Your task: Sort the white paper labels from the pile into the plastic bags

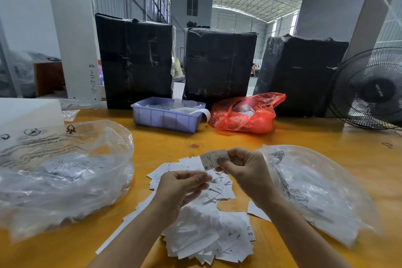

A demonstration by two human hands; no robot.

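On the yellow worktop (165, 143) in a warehouse hall, the label pile (202, 224) lies between two clear bags. Right hand (243, 172) pinches a label (212, 159); left hand (182, 187) is curled, perhaps pinching another.

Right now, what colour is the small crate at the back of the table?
Light purple-blue crate, seen in the head view.

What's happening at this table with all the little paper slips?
A person is sorting white paper labels. The right hand pinches one label marked M, held up above the pile of labels on the yellow table. The left hand is curled just below it, its fingertips close to the label's lower edge. A clear plastic bag lies on the left with labels already in it, and another clear bag lies on the right.
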